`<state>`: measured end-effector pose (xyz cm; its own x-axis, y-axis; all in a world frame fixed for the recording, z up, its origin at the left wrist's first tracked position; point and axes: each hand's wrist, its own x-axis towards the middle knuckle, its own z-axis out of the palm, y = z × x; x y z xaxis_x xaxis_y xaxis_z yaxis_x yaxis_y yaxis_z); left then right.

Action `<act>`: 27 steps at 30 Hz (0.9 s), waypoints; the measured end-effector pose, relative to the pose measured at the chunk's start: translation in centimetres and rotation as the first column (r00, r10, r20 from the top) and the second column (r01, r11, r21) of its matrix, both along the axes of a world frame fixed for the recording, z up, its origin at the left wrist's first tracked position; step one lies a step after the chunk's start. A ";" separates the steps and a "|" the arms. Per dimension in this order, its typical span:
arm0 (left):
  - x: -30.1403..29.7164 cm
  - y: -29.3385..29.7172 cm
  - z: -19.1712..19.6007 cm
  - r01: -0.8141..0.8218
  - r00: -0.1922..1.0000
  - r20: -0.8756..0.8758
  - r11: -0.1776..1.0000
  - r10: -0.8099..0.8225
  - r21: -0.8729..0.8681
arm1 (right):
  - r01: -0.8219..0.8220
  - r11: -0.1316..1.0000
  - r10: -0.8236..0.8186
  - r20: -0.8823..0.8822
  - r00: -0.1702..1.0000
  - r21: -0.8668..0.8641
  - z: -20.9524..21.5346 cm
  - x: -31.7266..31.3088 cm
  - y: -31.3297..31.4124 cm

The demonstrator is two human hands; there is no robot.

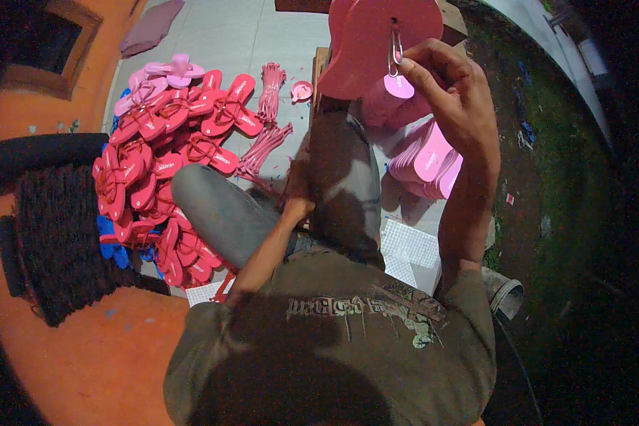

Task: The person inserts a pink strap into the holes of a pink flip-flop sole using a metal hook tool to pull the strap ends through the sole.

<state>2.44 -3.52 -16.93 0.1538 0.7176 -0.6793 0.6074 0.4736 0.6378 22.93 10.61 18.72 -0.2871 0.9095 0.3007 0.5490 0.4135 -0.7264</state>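
Pink sandal sole (376, 42) held up at the far centre, flat face toward the camera, with a metal hook tool (396, 51) poked through its hole. Right hand (453, 92) raised beside it, grip pinched on the hook tool's handle end — thumb and forefinger pressed together around it, a small pink plug (399, 86) hanging just below the fingertips. Left hand (298, 202) lowered near the lap, reaching down toward the loose pink straps (263, 153) on the floor; grip hidden by the knee and shadow, so cannot tell whether spread or closed.

Just right of the knees, a stack of pink soles (429, 160) lying on the tiled floor (241, 35). To the left, a large heap of finished red and pink flip-flops (170, 149), a few blue ones at its near edge. Far of the heap, a bundle of straps (270, 89) and a small pink cup-like piece (302, 90). White gridded sheets (408, 248) near the right thigh. Dark woven mat (64, 234) at the left, on orange floor.
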 end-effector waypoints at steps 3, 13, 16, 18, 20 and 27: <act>-0.3 -0.8 -0.2 0.030 1.000 -0.013 0.972 -0.027 0.235 | -0.149 0.988 0.153 -0.079 0.985 0.047 0.2 0.4 0.2; -0.4 3.1 9.4 -0.018 0.995 -0.078 0.896 0.059 0.444 | 0.310 0.948 -0.247 -0.463 0.851 0.065 -1.1 -2.0 1.3; -1.0 7.2 18.0 -0.337 0.938 0.177 0.664 0.299 0.667 | 0.264 0.958 -0.170 -0.522 0.836 0.112 -1.5 -2.9 1.4; -0.6 10.0 25.2 -0.429 0.903 0.337 0.534 0.266 0.728 | 0.262 0.961 -0.186 -0.492 0.850 0.088 -1.2 -2.9 1.2; 1.5 12.5 30.8 -0.437 0.899 0.434 0.230 0.065 0.870 | 0.124 0.991 -0.074 -0.603 0.794 0.041 -1.7 -2.0 2.1; 6.0 17.1 33.9 -0.377 0.912 0.399 0.187 -0.098 0.907 | -0.003 0.999 -0.028 -0.727 0.686 -0.042 -5.1 0.2 3.2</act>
